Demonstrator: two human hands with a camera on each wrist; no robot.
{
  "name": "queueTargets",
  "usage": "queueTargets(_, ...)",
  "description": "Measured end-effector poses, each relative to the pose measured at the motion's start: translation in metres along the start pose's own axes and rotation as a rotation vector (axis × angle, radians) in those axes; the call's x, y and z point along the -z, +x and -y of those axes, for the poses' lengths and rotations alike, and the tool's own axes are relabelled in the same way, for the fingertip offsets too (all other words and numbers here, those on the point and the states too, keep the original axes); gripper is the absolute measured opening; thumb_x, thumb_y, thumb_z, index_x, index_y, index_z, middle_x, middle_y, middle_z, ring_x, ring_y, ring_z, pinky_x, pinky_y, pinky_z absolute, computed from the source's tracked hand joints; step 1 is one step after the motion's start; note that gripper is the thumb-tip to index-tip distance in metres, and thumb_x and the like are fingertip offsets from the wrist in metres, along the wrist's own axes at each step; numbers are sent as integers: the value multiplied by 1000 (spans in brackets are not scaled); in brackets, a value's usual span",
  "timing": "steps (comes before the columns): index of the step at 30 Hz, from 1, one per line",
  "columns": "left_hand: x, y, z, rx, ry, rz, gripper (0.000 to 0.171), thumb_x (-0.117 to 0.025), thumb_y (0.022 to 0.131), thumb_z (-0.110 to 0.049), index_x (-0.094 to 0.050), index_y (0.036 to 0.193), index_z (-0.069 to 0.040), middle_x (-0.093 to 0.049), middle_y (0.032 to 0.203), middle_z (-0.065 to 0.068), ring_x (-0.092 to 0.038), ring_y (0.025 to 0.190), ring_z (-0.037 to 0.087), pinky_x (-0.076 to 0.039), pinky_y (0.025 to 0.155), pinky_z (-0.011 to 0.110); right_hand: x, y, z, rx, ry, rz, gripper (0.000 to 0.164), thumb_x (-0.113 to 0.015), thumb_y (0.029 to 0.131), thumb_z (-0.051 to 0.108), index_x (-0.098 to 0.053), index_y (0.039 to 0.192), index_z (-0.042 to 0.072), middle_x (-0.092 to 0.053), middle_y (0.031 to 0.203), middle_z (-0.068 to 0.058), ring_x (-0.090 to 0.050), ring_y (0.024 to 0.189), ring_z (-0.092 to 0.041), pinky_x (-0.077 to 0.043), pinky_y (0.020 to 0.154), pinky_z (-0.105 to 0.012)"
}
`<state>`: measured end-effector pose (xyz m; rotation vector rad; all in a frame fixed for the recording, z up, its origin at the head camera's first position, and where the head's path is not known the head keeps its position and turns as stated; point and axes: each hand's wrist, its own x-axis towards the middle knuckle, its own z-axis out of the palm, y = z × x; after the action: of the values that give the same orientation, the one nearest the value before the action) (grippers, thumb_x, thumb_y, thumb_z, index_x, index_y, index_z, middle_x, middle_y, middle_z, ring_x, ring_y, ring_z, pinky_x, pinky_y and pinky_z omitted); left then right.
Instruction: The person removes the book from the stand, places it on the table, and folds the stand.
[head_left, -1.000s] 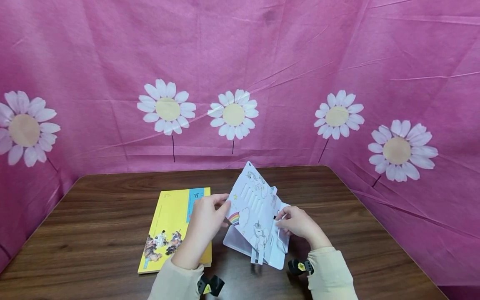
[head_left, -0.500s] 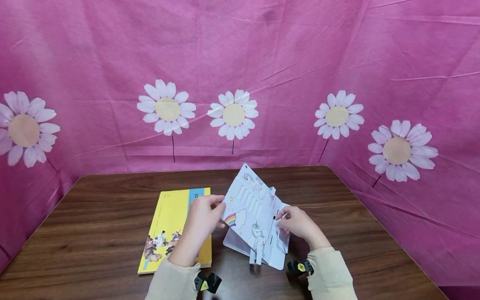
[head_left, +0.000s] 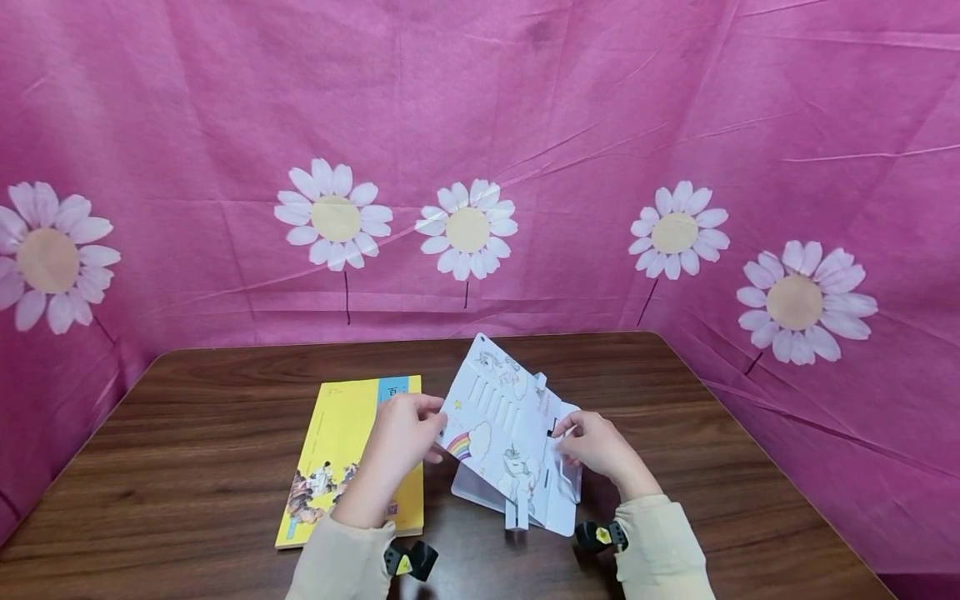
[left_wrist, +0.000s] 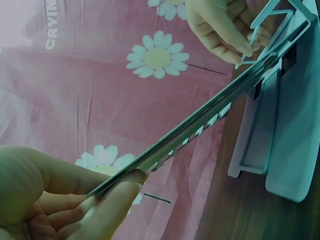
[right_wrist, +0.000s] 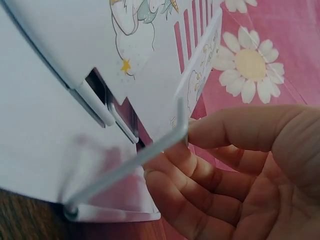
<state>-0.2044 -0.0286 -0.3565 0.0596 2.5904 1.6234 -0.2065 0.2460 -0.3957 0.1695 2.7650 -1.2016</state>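
A white folding book stand (head_left: 491, 417) with unicorn, rainbow and star prints stands on the table, its slotted panel tilted up from a flat base (head_left: 474, 487). My left hand (head_left: 405, 429) pinches the panel's left edge between thumb and fingers; the left wrist view shows that panel (left_wrist: 185, 130) edge-on. At the stand's right side, my right hand (head_left: 596, 446) pinches the end of a bent white wire support (right_wrist: 125, 170), which rises from the base in the right wrist view. Clips (head_left: 516, 510) stick out along the panel's lower edge.
Left of the stand, a yellow book (head_left: 341, 425) with a blue strip and printed figures lies partly beneath my left forearm. The brown wooden table (head_left: 202, 450) ends at a pink cloth (head_left: 570, 150) with daisies. Each wrist carries a black camera (head_left: 411, 560).
My left hand has shifted slightly left, bringing the panel's upper corner left and down, so it leans lower. The base has turned slightly. My right hand keeps its place at the wire support.
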Motion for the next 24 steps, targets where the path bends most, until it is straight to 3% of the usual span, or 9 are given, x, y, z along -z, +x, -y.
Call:
queueTargets(7,1,2,6,8,61,31,29,-63,94,-12,-69,119,1,-73,100,15,-65,61,16,-59,55,28,2,1,-1,9,-28,-27,18,-64,88,4,-64,105,-2,-59,74,-9,-60,63,-17,-55,62,-34)
queueTargets(24,3,2,11,48,185,97,16,-65,93,-15,-69,99,-1,-68,80,8,-63,57,19,-55,52,25,1,6,-7,-5,-39,-49,23,-65,90,7,-62,112,-1,-59,74,-8,-58,63,-17,-48,58,-29)
